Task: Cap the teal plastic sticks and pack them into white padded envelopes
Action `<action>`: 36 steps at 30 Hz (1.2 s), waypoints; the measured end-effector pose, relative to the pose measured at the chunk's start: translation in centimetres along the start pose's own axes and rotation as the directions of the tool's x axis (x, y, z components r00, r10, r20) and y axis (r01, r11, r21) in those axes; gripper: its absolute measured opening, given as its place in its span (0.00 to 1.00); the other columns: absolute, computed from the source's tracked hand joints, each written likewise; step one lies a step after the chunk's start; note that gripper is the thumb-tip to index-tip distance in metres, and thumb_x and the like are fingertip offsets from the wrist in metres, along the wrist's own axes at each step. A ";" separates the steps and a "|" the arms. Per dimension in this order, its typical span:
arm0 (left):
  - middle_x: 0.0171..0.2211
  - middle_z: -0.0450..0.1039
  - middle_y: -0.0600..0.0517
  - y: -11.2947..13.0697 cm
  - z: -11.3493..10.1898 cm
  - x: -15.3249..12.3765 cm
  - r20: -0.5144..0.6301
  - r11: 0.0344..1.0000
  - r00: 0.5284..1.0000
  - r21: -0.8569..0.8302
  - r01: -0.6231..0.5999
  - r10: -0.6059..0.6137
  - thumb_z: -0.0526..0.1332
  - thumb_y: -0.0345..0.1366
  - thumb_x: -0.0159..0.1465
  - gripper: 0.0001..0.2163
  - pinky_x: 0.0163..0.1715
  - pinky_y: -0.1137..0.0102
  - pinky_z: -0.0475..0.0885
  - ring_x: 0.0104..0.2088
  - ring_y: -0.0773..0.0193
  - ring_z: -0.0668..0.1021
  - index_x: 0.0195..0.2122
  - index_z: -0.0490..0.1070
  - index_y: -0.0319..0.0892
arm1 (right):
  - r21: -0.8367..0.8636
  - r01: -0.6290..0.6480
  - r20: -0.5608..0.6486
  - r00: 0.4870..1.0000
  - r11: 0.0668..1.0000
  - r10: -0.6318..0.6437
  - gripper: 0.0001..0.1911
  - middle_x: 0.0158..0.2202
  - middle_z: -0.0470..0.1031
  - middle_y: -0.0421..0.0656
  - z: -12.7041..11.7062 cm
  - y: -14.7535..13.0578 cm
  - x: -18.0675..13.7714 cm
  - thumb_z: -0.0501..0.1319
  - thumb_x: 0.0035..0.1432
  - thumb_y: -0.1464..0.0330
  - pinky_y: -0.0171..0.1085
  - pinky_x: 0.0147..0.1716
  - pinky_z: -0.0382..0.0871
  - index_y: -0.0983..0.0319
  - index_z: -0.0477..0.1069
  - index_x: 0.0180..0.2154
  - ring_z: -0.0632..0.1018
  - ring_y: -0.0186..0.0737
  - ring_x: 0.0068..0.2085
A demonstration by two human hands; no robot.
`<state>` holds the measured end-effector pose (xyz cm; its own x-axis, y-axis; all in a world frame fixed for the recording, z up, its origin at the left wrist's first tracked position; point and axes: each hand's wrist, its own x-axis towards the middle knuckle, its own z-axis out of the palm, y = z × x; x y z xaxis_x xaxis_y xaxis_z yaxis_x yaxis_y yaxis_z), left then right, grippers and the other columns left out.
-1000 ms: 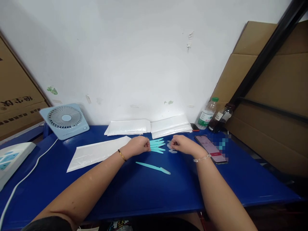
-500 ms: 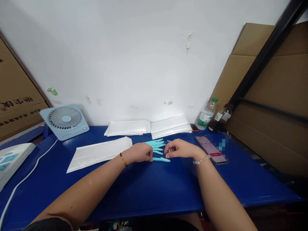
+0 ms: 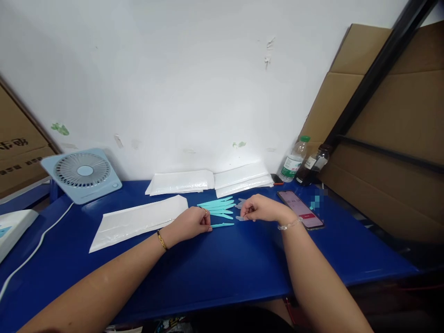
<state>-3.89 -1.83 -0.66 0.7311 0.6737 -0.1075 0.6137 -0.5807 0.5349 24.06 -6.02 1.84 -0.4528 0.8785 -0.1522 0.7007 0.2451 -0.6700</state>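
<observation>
My left hand [image 3: 194, 223] pinches the end of a slim turquoise eyebrow razor [image 3: 224, 225], held low over the table with its bare tip pointing right. Just beyond it, several similar turquoise razors [image 3: 218, 206] lie side by side in a loose fan. My right hand [image 3: 262, 208] has its fingertips closed on a small clear plastic cap [image 3: 239, 218]. More clear caps [image 3: 239, 203] lie behind that one, partly hidden by the right hand.
White padded envelopes [image 3: 138, 219] lie on the blue table [image 3: 208, 273], others by the wall. On the left are a fan [image 3: 83, 171], its cable and a power strip [image 3: 17, 226]. A phone [image 3: 301, 210] and two bottles [image 3: 294, 159] stand at the right.
The clear cap has come off the razor in my left hand. My right hand has moved with the cap to the other caps, and the view has shifted slightly.
</observation>
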 end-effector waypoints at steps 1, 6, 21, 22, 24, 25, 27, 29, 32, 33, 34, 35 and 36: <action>0.25 0.73 0.54 -0.3 0.2 0.0 0.005 0.999 1.000 -0.032 0.000 0.000 0.60 0.43 0.57 0.09 0.22 0.73 0.61 0.25 0.66 0.72 0.28 0.72 0.43 | -0.019 -0.001 0.016 1.000 1.000 0.002 0.07 0.24 0.75 0.41 0.3 -0.1 0.2 0.60 0.50 0.70 0.32 0.25 0.66 0.64 0.77 0.31 0.73 0.34 0.25; 0.25 0.72 0.55 -0.6 0.4 0.2 -0.003 0.998 1.000 -0.063 -0.009 0.009 0.62 0.43 0.56 0.09 0.22 0.74 0.61 0.25 0.67 0.72 0.28 0.72 0.42 | -0.094 -0.010 0.025 1.000 0.996 0.012 0.06 0.25 0.76 0.42 1.4 -0.6 1.1 0.60 0.49 0.72 0.31 0.25 0.65 0.64 0.77 0.29 0.75 0.35 0.27; 0.24 0.72 0.55 0.1 0.4 0.1 -0.015 0.999 1.000 -0.052 0.001 -0.001 0.62 0.42 0.56 0.08 0.22 0.74 0.60 0.25 0.67 0.72 0.27 0.73 0.42 | -0.138 0.084 0.021 0.996 0.987 -0.082 0.07 0.27 0.78 0.41 2.5 -2.1 1.7 0.61 0.47 0.73 0.31 0.27 0.66 0.63 0.78 0.29 0.76 0.35 0.28; 0.24 0.72 0.55 0.3 0.5 0.1 -0.012 0.999 1.000 -0.053 -0.001 0.001 0.62 0.42 0.56 0.09 0.22 0.74 0.61 0.25 0.67 0.72 0.27 0.73 0.42 | -0.138 0.099 0.027 0.995 0.985 -0.096 0.07 0.27 0.79 0.41 2.6 -2.4 1.7 0.60 0.47 0.73 0.30 0.28 0.66 0.63 0.78 0.29 0.76 0.34 0.28; 0.24 0.72 0.55 0.6 0.7 0.1 0.009 0.998 1.000 -0.055 -0.016 0.016 0.62 0.43 0.57 0.10 0.23 0.74 0.61 0.25 0.67 0.72 0.28 0.73 0.42 | -0.134 0.106 0.052 0.994 0.985 -0.099 0.07 0.26 0.78 0.40 2.5 -2.6 1.6 0.60 0.47 0.74 0.30 0.28 0.67 0.62 0.78 0.29 0.76 0.34 0.27; 0.25 0.72 0.55 0.6 0.8 0.1 0.018 0.998 0.999 -0.048 -0.034 0.034 0.62 0.45 0.57 0.11 0.23 0.73 0.61 0.25 0.67 0.72 0.28 0.73 0.42 | -0.128 0.091 0.059 0.995 0.988 -0.084 0.08 0.26 0.78 0.40 2.3 -2.5 1.5 0.60 0.47 0.73 0.31 0.28 0.67 0.62 0.78 0.29 0.76 0.34 0.26; 0.26 0.72 0.54 0.5 1.0 0.1 -0.013 0.997 0.997 0.001 -0.077 0.077 0.60 0.48 0.59 0.13 0.25 0.73 0.62 0.27 0.66 0.72 0.31 0.73 0.43 | -0.119 0.033 0.022 0.999 0.992 -0.031 0.08 0.25 0.78 0.40 1.6 -1.9 0.9 0.60 0.48 0.73 0.31 0.27 0.66 0.63 0.78 0.30 0.76 0.34 0.25; 0.30 0.72 0.52 0.1 1.1 0.2 -0.104 0.990 0.988 0.101 -0.101 0.112 0.57 0.49 0.62 0.14 0.27 0.72 0.64 0.30 0.64 0.73 0.38 0.73 0.44 | -0.137 -0.051 -0.092 0.995 0.989 0.038 0.08 0.26 0.78 0.41 0.6 -0.9 0.2 0.59 0.49 0.72 0.31 0.27 0.66 0.63 0.78 0.30 0.76 0.34 0.27; 0.40 0.71 0.50 -0.7 1.3 0.4 -0.207 0.964 0.967 0.248 -0.096 0.149 0.53 0.45 0.65 0.16 0.31 0.70 0.66 0.34 0.63 0.74 0.48 0.70 0.45 | -0.182 -0.179 -0.199 0.970 0.967 0.142 0.07 0.28 0.79 0.41 -0.5 0.7 -0.5 0.60 0.47 0.73 0.31 0.28 0.66 0.63 0.77 0.29 0.77 0.36 0.29; 0.42 0.70 0.50 -0.9 1.3 0.4 -0.213 0.954 0.964 0.284 -0.097 0.161 0.52 0.44 0.66 0.16 0.32 0.70 0.67 0.35 0.63 0.75 0.50 0.69 0.46 | -0.189 -0.209 -0.199 0.965 0.959 0.171 0.07 0.28 0.79 0.42 -0.5 1.0 -0.5 0.61 0.46 0.73 0.31 0.28 0.66 0.63 0.77 0.29 0.77 0.37 0.30; 0.43 0.69 0.50 -1.1 1.3 0.5 -0.215 0.945 0.962 0.311 -0.098 0.170 0.51 0.44 0.66 0.15 0.32 0.70 0.67 0.35 0.63 0.75 0.50 0.69 0.46 | -0.194 -0.230 -0.189 0.963 0.954 0.194 0.06 0.28 0.79 0.42 -0.5 1.3 -0.4 0.62 0.45 0.74 0.31 0.28 0.66 0.63 0.77 0.28 0.77 0.37 0.30; 0.42 0.69 0.50 -1.2 1.3 0.5 -0.217 0.939 0.960 0.330 -0.097 0.176 0.51 0.44 0.66 0.15 0.32 0.70 0.67 0.35 0.63 0.75 0.49 0.69 0.47 | -0.195 -0.243 -0.177 0.962 0.950 0.210 0.06 0.29 0.79 0.42 -0.3 1.5 -0.2 0.63 0.43 0.74 0.31 0.27 0.66 0.63 0.77 0.28 0.77 0.38 0.30; 0.42 0.69 0.50 -1.2 1.3 0.5 -0.224 0.934 0.958 0.344 -0.097 0.182 0.51 0.43 0.67 0.14 0.32 0.70 0.67 0.35 0.63 0.75 0.49 0.70 0.47 | -0.193 -0.248 -0.165 0.962 0.949 0.218 0.05 0.28 0.79 0.42 0.0 1.5 0.1 0.64 0.43 0.73 0.31 0.27 0.66 0.63 0.76 0.28 0.77 0.38 0.30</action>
<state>-3.87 -1.35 -2.50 0.7450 0.6418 0.1816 0.6049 -0.7649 0.2217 25.11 -5.53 0.84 -0.1917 0.9662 -0.1723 0.8841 0.0937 -0.4579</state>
